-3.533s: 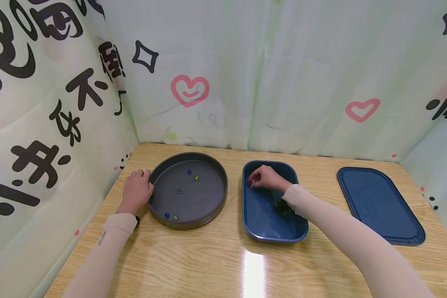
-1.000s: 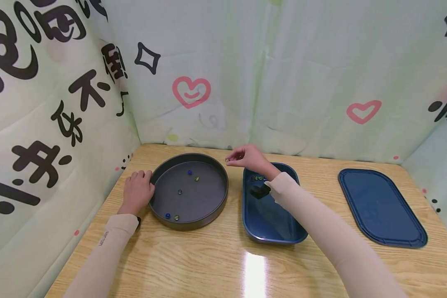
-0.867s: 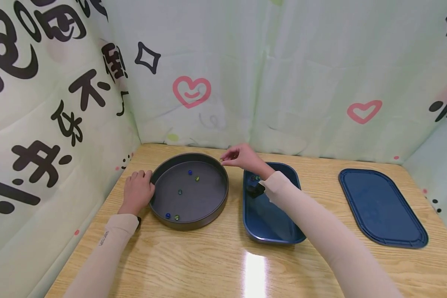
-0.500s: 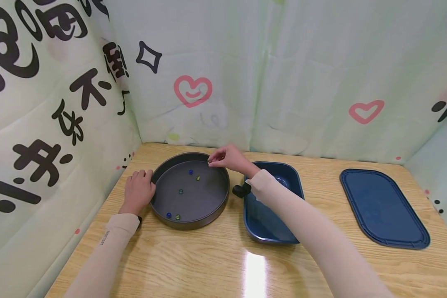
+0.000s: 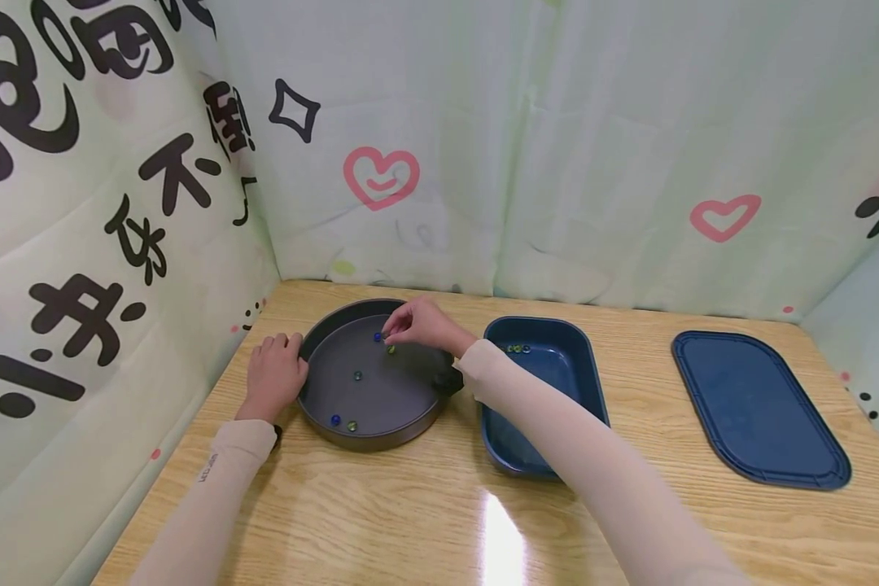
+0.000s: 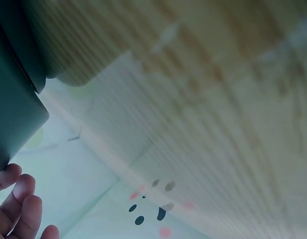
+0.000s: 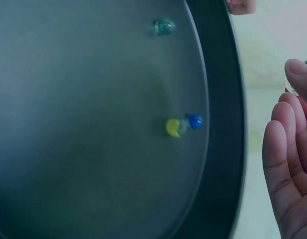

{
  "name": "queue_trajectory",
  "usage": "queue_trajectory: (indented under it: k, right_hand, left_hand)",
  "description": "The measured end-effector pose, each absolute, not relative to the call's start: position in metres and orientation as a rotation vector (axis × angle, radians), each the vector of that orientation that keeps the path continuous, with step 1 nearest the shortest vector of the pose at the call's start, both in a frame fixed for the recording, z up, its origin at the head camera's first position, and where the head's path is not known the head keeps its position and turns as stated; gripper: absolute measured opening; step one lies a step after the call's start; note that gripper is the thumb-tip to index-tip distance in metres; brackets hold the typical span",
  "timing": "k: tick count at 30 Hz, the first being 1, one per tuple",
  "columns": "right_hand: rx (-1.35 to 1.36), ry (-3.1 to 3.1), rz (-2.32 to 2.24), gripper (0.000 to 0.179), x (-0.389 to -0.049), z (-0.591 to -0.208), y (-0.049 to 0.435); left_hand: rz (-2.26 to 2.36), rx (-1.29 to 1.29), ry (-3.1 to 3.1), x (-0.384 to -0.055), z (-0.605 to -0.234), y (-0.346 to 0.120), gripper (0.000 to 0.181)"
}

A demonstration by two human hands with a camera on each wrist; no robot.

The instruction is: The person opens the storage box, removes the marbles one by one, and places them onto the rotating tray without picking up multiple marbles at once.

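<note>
The left hand (image 5: 274, 374) rests against the left outer wall of a dark round pan (image 5: 369, 440), its fingers relaxed. In the left wrist view its fingertips (image 6: 28, 186) are at the pan's lower edge. Over the far part of the pan, the right hand (image 5: 425, 325) pinches a clear marble (image 7: 291, 86) between thumb and fingers. Loose marbles lie on the pan's floor: a blue marble (image 5: 378, 337) beside a yellow marble (image 5: 391, 350), a clear greenish marble (image 5: 358, 376), and near the front another blue marble (image 5: 335, 420) with a yellow-green marble (image 5: 352, 426).
To the pan's right, a deep blue rectangular container (image 5: 513, 464) has a few marbles (image 5: 518, 349) at its far end; the right sleeve (image 5: 549, 415) crosses over it. A flat blue lid (image 5: 762, 415) lies far right on the wooden table (image 5: 381, 521). Printed curtains (image 5: 593, 187) enclose the back and sides.
The right hand has picked a marble out of the blue container and carried it left over the round pan. The left hand has stayed at the pan's left side.
</note>
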State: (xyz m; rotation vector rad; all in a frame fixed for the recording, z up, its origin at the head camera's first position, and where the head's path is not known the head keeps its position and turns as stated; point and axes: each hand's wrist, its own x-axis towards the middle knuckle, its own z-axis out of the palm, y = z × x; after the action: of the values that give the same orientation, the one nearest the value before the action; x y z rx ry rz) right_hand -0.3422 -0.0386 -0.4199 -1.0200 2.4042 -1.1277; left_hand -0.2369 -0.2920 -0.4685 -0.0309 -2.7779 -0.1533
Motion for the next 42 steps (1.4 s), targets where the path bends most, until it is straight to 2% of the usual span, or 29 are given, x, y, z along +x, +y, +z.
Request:
queue_trajectory:
  k: [42]
  right_hand:
    - [-1.035,2.291,-0.712,0.012,-0.339,-0.451,-0.078]
  left_hand:
    - [-0.197,-0.012,-2.847,-0.236,-0.465,-0.295,0.027]
